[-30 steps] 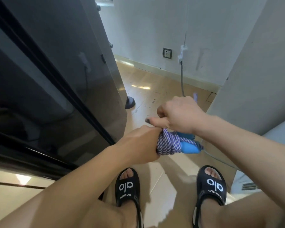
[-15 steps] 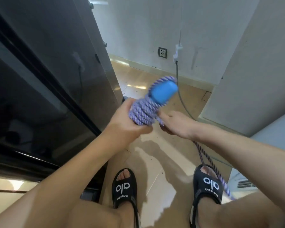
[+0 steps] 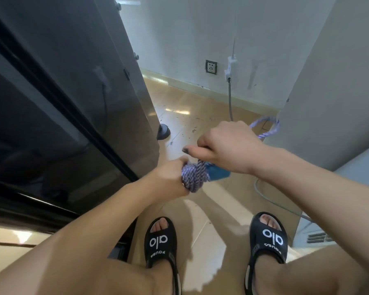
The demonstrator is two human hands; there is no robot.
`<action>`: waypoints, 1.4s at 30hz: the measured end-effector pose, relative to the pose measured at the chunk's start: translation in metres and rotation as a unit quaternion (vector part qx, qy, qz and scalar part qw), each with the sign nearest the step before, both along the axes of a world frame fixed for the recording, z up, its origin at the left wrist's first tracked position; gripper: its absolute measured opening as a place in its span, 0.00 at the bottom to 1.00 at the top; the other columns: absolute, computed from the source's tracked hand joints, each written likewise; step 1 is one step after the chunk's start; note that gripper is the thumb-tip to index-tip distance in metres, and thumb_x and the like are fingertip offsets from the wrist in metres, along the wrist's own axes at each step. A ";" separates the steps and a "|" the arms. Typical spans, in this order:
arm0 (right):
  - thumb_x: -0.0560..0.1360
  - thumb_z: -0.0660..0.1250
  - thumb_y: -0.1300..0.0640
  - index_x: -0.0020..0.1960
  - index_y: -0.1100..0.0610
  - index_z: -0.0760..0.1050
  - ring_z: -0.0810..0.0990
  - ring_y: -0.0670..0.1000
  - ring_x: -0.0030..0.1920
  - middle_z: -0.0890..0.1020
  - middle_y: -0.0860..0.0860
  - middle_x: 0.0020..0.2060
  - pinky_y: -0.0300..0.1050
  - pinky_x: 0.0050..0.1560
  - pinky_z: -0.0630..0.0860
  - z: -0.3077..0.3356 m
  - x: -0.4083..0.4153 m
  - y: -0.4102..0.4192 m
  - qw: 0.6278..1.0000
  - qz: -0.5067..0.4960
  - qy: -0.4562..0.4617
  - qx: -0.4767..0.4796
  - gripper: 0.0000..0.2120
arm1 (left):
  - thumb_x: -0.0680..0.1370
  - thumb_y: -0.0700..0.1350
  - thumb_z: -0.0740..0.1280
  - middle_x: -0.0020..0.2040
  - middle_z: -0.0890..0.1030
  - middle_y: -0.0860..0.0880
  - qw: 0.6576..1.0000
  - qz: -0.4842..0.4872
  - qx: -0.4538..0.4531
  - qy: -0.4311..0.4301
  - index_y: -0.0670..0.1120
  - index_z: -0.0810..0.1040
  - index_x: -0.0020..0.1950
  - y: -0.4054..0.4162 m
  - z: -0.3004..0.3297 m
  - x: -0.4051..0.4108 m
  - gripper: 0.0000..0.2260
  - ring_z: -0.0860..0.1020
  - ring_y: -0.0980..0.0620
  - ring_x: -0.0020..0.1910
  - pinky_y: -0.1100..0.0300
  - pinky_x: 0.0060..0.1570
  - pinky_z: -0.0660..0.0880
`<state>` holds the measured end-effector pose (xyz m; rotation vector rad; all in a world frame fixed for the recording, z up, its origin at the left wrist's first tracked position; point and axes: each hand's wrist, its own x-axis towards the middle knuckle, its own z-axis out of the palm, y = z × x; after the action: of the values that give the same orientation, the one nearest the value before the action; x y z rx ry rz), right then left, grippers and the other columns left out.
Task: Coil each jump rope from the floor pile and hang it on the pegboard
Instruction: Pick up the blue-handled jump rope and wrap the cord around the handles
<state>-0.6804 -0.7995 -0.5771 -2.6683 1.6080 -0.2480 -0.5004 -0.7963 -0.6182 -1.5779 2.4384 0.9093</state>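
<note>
**Head view: both hands closed on a purple jump rope bundle above the floor**

Head camera looks down past two bare forearms to the person's feet on a tan tiled floor (image 3: 200, 116). The left hand (image 3: 168, 179) is curled round a tight bundle of purple-and-white braided jump rope (image 3: 193, 175), its fingers wrapped over the left side of the coils. A blue handle (image 3: 218, 173) sticks out of the bundle to the right, partly hidden under the right wrist. The right hand (image 3: 228, 143) sits just above the bundle as a fist, thumb stretched out to the left, and it grips a strand of the same rope; a loose loop (image 3: 266, 128) of that strand curves out beyond the knuckles on the right side. The bundle hangs in the air between the hands, above the floor and roughly over the gap between the feet.

Both feet wear black sandals (image 3: 161, 241) with white lettering. A tall dark glossy cabinet (image 3: 62, 92) fills the left side, with a small black foot (image 3: 163, 133) at its near corner on the floor. Straight ahead is a white wall carrying a socket (image 3: 211, 67) and a white plug (image 3: 229, 70), from which a grey cable (image 3: 230, 103) drops to the floor. A pale grey panel (image 3: 328, 81) rises on the right.
</note>
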 end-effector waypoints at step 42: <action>0.82 0.60 0.46 0.33 0.55 0.67 0.73 0.54 0.39 0.72 0.51 0.37 0.56 0.47 0.74 -0.021 -0.007 0.002 0.973 0.021 -0.183 0.143 0.22 | 0.72 0.34 0.74 0.29 0.75 0.48 0.956 0.118 0.208 0.172 0.46 0.72 0.48 0.011 0.009 0.000 0.14 0.72 0.49 0.23 0.59 0.25 0.70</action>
<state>-0.6874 -0.7979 -0.5986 -2.2771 1.3569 -0.4402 -0.5007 -0.7853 -0.6090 -1.6775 2.0671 1.7357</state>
